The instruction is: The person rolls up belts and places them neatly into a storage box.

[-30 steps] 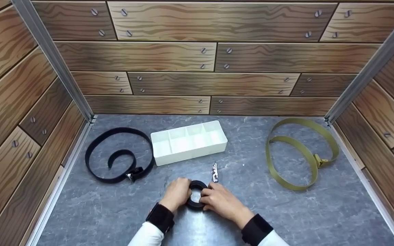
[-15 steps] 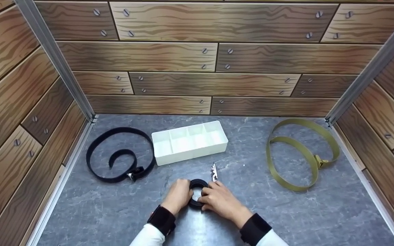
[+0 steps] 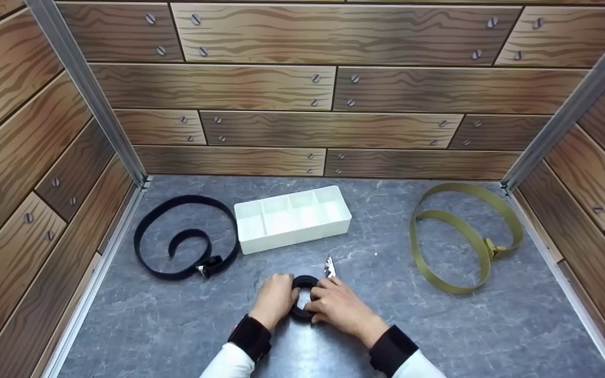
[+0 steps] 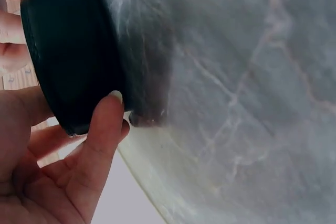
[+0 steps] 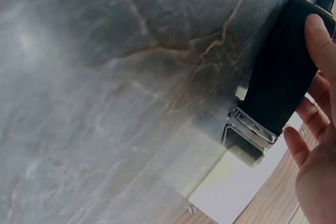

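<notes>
Coiled black belt (image 4: 76, 51) gripped by curled fingers of left hand (image 3: 273, 299) and right hand (image 3: 342, 308). Metal buckle (image 3: 330, 266), just beyond right fingers, shows shorter than a second ago; winding probably tightening.

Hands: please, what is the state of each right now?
Left hand: holds the rolled belt by one side.
Right hand: holds it by the opposite side.

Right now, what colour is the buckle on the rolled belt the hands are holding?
Silver; the buckle shows best in the right wrist view, against the black belt.
</notes>
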### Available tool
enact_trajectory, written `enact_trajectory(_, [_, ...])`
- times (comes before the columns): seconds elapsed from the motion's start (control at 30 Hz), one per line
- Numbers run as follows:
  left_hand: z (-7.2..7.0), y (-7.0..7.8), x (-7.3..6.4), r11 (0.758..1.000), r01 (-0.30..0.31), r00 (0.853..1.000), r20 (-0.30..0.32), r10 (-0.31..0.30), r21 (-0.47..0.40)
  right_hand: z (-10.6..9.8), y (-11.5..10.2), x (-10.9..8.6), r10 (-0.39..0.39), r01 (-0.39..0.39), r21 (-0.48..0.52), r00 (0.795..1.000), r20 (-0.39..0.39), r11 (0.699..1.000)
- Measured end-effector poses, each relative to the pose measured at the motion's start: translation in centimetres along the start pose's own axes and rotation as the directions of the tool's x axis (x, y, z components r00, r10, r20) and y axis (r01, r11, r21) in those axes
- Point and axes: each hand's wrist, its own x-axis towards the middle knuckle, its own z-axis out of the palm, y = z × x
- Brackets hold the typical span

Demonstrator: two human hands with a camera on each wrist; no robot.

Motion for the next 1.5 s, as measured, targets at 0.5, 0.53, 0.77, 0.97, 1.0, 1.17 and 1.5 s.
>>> enact_trajectory(0.5, [0.0, -0.2, 0.3, 0.999, -0.001, 0.997, 0.079, 0.004, -0.039, 0.2, 0.5, -0.9, 0.028, -0.028, -0.016, 1.000, 0.006, 0.999])
enact_trajectory(0.53, [0.0, -0.1, 0.3, 0.999, -0.007, 0.997, 0.081, 0.010, -0.032, 0.2, 0.6, -0.9, 0.024, -0.024, -0.015, 1.000, 0.001, 1.000])
enact_trajectory(0.77, [0.0, 0.1, 0.1, 0.999, -0.052, 0.991, 0.120, 0.049, 0.018, -0.2, 0.9, -0.9, -0.012, 0.012, 0.026, 1.000, -0.003, 1.000])
enact_trajectory(0.97, [-0.8, 0.1, -0.2, 0.995, -0.094, 0.984, 0.151, 0.099, -0.039, -2.4, 1.4, -1.1, 0.056, -0.066, 0.195, 0.997, 0.054, 0.979])
enact_trajectory(1.0, [-1.1, 0.2, -0.2, 0.992, -0.116, 0.981, 0.150, 0.122, -0.051, -2.8, 1.6, -1.1, 0.076, -0.090, 0.232, 0.995, 0.066, 0.968])
enact_trajectory(1.17, [-2.6, 0.1, 0.2, 0.939, -0.323, 0.935, 0.113, 0.336, -0.122, -4.2, 2.5, -1.4, 0.134, -0.160, 0.445, 0.987, 0.089, 0.881])
enact_trajectory(1.5, [-4.1, -0.1, 0.2, 0.828, -0.464, 0.871, 0.009, 0.491, -0.314, -5.9, 4.4, -1.7, 0.191, -0.272, 0.784, 0.962, 0.198, 0.559])
